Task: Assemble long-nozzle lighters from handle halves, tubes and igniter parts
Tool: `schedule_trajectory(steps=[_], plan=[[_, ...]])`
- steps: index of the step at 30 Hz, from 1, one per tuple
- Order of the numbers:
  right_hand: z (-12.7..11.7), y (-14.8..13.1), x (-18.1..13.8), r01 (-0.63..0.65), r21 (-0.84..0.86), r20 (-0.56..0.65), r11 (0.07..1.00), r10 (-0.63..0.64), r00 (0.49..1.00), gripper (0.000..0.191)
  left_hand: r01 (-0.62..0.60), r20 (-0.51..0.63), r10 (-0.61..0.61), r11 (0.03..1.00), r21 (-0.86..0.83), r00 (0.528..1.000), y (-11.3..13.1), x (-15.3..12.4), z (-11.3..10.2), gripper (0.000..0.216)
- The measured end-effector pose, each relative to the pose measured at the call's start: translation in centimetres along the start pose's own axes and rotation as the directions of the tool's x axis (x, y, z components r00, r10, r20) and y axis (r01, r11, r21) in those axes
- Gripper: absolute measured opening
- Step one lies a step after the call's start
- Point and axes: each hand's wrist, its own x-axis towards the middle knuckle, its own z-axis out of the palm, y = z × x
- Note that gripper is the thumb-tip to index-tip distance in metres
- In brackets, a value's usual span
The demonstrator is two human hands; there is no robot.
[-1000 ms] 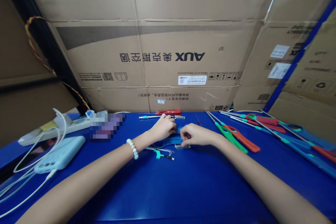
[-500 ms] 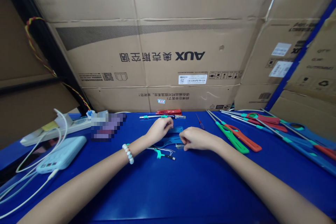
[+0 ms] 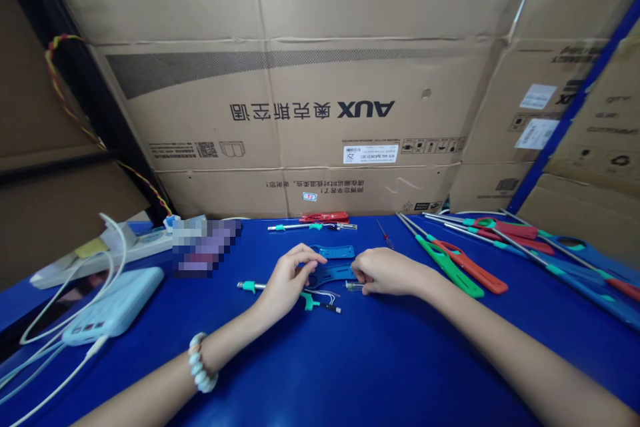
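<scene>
My right hand [image 3: 385, 271] is closed in a pinch on a small clear lighter fuel tank [image 3: 353, 286] low over the table. My left hand [image 3: 287, 280] has its thumb and fingers apart, nothing visible between them, beside the blue lighter handle shell [image 3: 334, 273]. Behind that lies a second blue shell half [image 3: 340, 252]. Partly under my left hand is a metal lighter tube [image 3: 243, 285]; its green trigger [image 3: 311, 303], thin wires and black igniter [image 3: 331, 308] show to the right of the hand.
At the back lie a red shell [image 3: 325, 217], another tube assembly [image 3: 295, 227] and a screwdriver [image 3: 385, 235]. Green [image 3: 450, 265], orange [image 3: 473, 269] and several other long lighters lie right. A power bank [image 3: 115, 307] with cables and a power strip [image 3: 145, 243] sit left.
My left hand has moved nearer and to the left, away from the far blue shell, uncovering the tube's end, and its fingers have spread. My right hand still pinches the clear tank.
</scene>
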Motion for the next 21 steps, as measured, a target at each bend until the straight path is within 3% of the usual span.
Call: schedule_trajectory(steps=[3,5,8,10,14,21], plan=[[-0.9,0.2,-0.5,0.038,0.098,-0.050,0.994,-0.033,0.998,0.010,0.053,0.019,-0.051,0.993,-0.110,0.999,0.2,0.0,0.1,0.024],[-1.2,0.3,-0.6,0.095,0.292,-0.091,0.952,-0.072,0.993,0.008,0.098,0.033,-0.093,0.974,-0.205,0.995,0.5,-0.1,0.2,0.024],[-1.2,-0.1,-0.2,0.192,0.597,-0.165,0.779,-0.115,0.980,0.011,0.147,0.069,-0.132,0.940,-0.308,0.989,0.9,-0.3,0.4,0.028],[-0.8,-0.9,0.1,0.259,0.715,-0.225,0.650,-0.136,0.965,0.015,0.170,0.094,-0.146,0.919,-0.355,0.985,1.0,-0.5,0.6,0.031],[0.1,-2.4,0.5,0.313,0.808,-0.289,0.499,-0.128,0.949,0.020,0.220,0.147,-0.172,0.873,-0.435,0.974,1.0,-0.6,0.9,0.035],[1.4,-3.2,0.9,0.354,0.820,-0.383,0.451,-0.028,0.923,0.018,0.261,0.160,-0.208,0.832,-0.490,0.965,1.1,-0.7,0.7,0.035]])
